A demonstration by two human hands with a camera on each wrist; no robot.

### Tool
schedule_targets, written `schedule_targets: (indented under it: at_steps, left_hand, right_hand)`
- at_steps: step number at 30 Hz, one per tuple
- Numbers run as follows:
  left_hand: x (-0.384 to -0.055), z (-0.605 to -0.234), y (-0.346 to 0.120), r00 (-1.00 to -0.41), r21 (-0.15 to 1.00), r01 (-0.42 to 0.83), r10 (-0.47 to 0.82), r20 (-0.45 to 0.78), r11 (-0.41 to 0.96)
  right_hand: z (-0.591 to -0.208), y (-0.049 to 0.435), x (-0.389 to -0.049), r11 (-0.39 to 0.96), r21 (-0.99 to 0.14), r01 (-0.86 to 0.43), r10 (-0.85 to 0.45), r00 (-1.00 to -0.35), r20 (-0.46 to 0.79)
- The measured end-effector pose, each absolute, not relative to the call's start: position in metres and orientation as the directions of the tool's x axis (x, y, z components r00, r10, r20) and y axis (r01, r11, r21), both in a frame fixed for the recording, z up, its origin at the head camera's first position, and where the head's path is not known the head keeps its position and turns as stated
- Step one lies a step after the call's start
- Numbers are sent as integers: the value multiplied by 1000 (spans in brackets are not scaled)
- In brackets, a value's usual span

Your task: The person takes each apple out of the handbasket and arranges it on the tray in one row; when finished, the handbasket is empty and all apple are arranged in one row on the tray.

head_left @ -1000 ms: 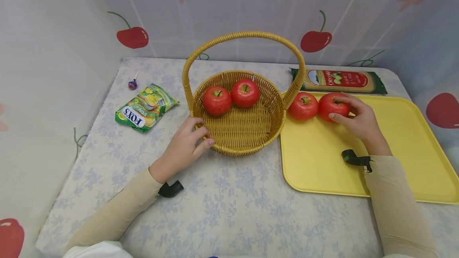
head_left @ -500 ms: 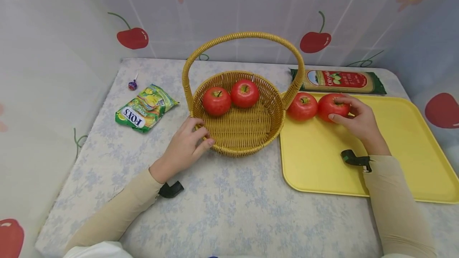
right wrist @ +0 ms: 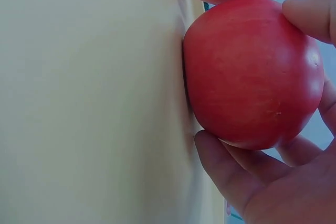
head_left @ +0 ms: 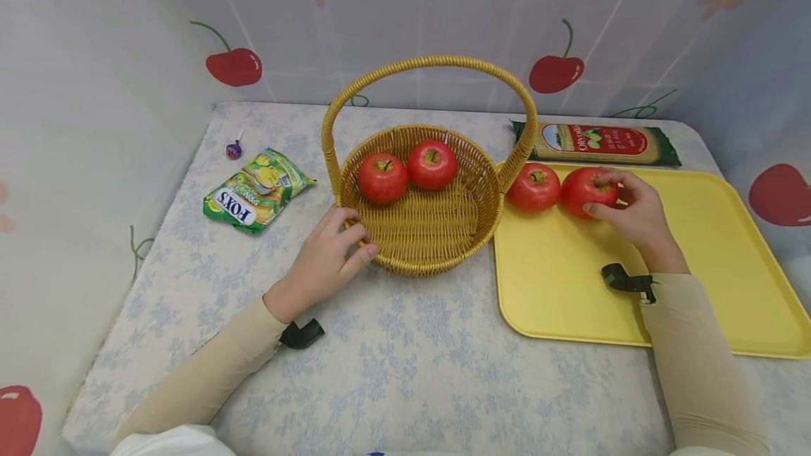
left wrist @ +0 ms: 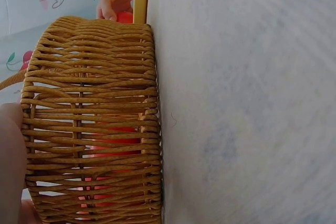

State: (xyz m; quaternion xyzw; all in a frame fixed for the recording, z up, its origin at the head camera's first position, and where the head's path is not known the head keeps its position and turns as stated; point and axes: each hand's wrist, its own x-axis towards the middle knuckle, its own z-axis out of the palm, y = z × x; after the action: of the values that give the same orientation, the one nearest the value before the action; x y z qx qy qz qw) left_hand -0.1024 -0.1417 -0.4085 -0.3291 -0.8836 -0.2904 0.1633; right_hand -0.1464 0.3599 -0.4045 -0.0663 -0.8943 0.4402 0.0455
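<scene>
A round wicker basket point(head_left: 418, 266) with a tall arched handle stands mid-table, and two red apples point(head_left: 383, 179) lie in its back left part. My left hand point(head_left: 329, 255) grips its front left rim, fingers bent over the edge. In the left wrist view the woven side of the basket point(left wrist: 92, 135) fills the left half. At the right, my right hand point(head_left: 633, 210) holds a red apple point(head_left: 586, 195) between thumb and fingers on the yellow tray point(head_left: 570, 294). The right wrist view shows this apple point(right wrist: 252, 72) low over the tray. Another apple point(head_left: 534, 190) sits right beside it.
Behind the tray lies a pasta packet point(head_left: 602, 144). Left of the basket are a green Fox's candy bag point(head_left: 256, 192) and a small lollipop point(head_left: 234, 148). The basket's arched handle point(head_left: 431, 62) rises high, and its right end overlaps the tray's left edge in the head view.
The apple in my right hand has shifted very slightly toward me, and the thumb with it. My left hand and the basket have stayed in place.
</scene>
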Motion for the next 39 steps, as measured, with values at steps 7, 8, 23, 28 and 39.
schedule_targets:
  at_steps: [7,8,23,28,39]
  left_hand:
    - [-102,-408,-142,-723,401,683,486,491,611]
    - [-102,-408,-142,-723,400,683,486,491,611]
    - [-102,-407,-142,-733,411,675,488,474,613]
    - [-102,-408,-142,-726,408,681,488,485,608]
    - [-103,-408,-142,-724,403,682,488,487,610]
  right_hand:
    - [-406,361,-147,563,-824,59,168,-985,44]
    - [-405,360,-147,559,-827,52,168,-985,51]
    - [-401,361,-147,583,-807,94,200,-979,30]
    - [-394,358,-145,540,-841,37,189,-979,79]
    - [-373,348,-138,540,-841,-32,194,-968,161]
